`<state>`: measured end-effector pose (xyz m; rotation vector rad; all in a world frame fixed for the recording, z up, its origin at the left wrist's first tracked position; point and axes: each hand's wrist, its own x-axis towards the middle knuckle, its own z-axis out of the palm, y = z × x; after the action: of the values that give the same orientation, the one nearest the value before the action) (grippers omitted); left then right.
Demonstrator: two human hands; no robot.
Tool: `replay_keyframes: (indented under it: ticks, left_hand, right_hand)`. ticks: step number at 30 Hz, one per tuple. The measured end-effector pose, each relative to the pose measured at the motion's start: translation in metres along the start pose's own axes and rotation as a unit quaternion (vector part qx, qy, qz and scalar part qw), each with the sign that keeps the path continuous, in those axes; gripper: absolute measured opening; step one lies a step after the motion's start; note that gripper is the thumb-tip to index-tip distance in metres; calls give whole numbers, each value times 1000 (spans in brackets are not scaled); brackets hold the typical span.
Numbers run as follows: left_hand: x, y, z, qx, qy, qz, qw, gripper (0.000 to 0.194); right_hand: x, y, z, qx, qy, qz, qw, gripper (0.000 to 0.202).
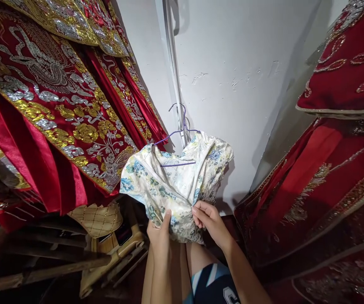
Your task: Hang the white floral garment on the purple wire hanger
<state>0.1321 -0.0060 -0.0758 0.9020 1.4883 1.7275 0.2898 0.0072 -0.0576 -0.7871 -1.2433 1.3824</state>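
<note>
A white top with blue and yellow flowers (172, 198) hangs on a thin purple wire hanger (168, 137). Its neckline opens in a deep V, showing the inside of the back. Low on the left side, my left hand (160, 232) grips the cloth, thumb in front and fingers behind it. At the bottom of the V my right hand (209, 219) is closed in a pinch on the edge of the top. Whether a small fastener sits between those fingertips is too small to make out.
Behind the top, a metal pole (170, 55) runs up the white wall (232, 50). Red garments with gold and silver embroidery (83, 131) hang at the left. More red beaded garments (321, 160) hang at the right. A wooden chair (115, 264) stands at the lower left.
</note>
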Motion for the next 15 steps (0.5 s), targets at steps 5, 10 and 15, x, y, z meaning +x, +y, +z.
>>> replay_keyframes:
  ticks: [5, 10, 15]
  left_hand:
    - [-20, -9, 15, 166, 67, 192, 965, 56]
    - [-32, -19, 38, 114, -166, 125, 972, 27]
    - [-37, -21, 45, 84, -186, 154, 967, 21]
  right_hand:
    - [-4, -5, 0, -8, 6, 13, 1000, 36]
    - [-2, -11, 5, 15, 4, 67, 998, 38]
    - [1, -14, -1, 22, 14, 75, 997, 35]
